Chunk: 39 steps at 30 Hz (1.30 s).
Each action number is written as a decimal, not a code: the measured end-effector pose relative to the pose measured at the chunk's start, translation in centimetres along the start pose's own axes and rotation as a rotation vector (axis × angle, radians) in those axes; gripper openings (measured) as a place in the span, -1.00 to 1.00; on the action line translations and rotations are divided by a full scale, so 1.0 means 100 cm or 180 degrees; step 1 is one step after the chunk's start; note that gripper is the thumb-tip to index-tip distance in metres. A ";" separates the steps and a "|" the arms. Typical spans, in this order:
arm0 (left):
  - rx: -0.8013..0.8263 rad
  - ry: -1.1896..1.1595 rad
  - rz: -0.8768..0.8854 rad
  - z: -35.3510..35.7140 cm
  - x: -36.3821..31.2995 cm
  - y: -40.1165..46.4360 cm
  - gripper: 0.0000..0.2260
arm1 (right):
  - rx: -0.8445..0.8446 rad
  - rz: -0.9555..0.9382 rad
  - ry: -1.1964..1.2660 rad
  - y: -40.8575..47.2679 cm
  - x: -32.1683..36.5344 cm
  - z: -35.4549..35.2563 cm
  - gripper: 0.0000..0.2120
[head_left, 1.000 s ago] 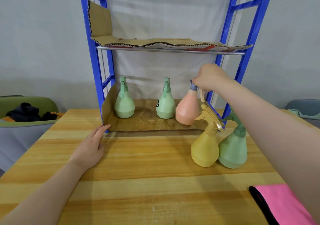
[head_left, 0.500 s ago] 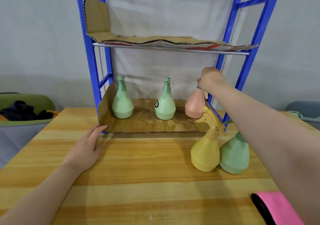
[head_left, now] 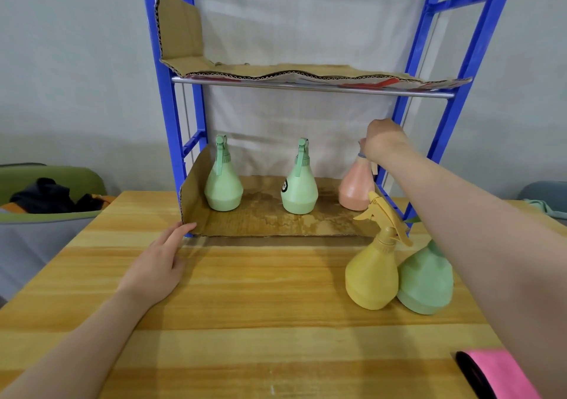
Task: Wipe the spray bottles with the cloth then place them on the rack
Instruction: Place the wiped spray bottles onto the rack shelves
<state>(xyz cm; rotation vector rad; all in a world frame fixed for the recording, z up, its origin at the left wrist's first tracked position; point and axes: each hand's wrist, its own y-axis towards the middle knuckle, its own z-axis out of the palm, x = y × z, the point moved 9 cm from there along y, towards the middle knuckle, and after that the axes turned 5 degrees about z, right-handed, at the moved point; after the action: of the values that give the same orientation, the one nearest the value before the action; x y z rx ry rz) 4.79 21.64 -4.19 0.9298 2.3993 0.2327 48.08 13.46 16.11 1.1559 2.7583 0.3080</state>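
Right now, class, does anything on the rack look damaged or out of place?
Yes. The cardboard liner on the lower shelf is blotchy with stains like water marks, and the upper cardboard is wavy, with a ragged edge.

Matt plastic spray bottles (head_left: 299, 183) on stained corrugated cardboard (head_left: 276, 220); wood-grain table (head_left: 245, 306); pink cloth (head_left: 503, 374).

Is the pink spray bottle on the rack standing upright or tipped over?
Upright: the pink spray bottle stands base-down on the cardboard shelf liner, neck up, with the right hand gripping its top.
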 end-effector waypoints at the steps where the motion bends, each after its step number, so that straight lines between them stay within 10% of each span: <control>1: -0.0004 -0.0016 -0.0010 0.000 0.000 0.000 -0.38 | 0.0010 0.0006 0.0070 -0.001 -0.001 -0.001 -0.80; 11: 0.0024 -0.0017 -0.0026 0.000 -0.002 -0.001 -0.40 | -0.1356 -0.0596 0.0409 -0.089 -0.004 -0.050 -0.60; 22: 0.0072 0.0055 -0.0050 0.002 -0.002 -0.004 -0.38 | -0.1086 -0.0467 0.2268 -0.249 -0.049 -0.031 -0.76; 30: 0.0081 0.0071 -0.0013 0.001 -0.006 -0.005 -0.38 | -0.0364 0.0279 0.2771 -0.294 -0.064 0.072 -0.26; 39: 0.0073 0.0105 0.0003 0.001 -0.006 -0.006 -0.37 | -0.0012 0.0444 0.2969 -0.277 -0.037 0.092 -0.20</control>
<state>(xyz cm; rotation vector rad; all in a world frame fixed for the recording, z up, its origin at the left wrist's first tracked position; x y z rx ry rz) 4.88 20.83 -4.26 0.9445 2.4365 0.2231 33.50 -6.90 0.71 1.4808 3.3990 1.1180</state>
